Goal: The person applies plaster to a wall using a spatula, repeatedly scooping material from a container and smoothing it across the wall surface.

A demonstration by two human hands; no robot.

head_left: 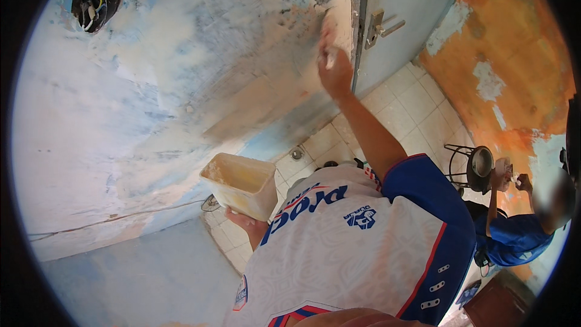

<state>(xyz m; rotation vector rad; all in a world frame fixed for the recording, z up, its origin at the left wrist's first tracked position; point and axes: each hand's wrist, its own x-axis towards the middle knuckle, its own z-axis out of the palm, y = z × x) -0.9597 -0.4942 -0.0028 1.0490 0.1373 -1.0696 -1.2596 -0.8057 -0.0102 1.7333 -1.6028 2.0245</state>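
Against the mottled blue-and-cream wall [181, 72], rough with patchy filler, our right hand [334, 66] is closed around a pale-handled tool [328, 56] pressed to the plaster just beside the grey door frame [358, 24]. Lower down, our left hand [247, 223] grips from beneath a cream rectangular plastic tub [239, 183], smeared with yellowish paste inside.

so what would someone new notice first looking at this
Probably the right hand, raised against the patchy blue and white wall beside the grey door, pressing a pale tool flat to the surface. Next, the cream tub held low in the left hand. At the far right, another person in blue works at the peeling orange wall.
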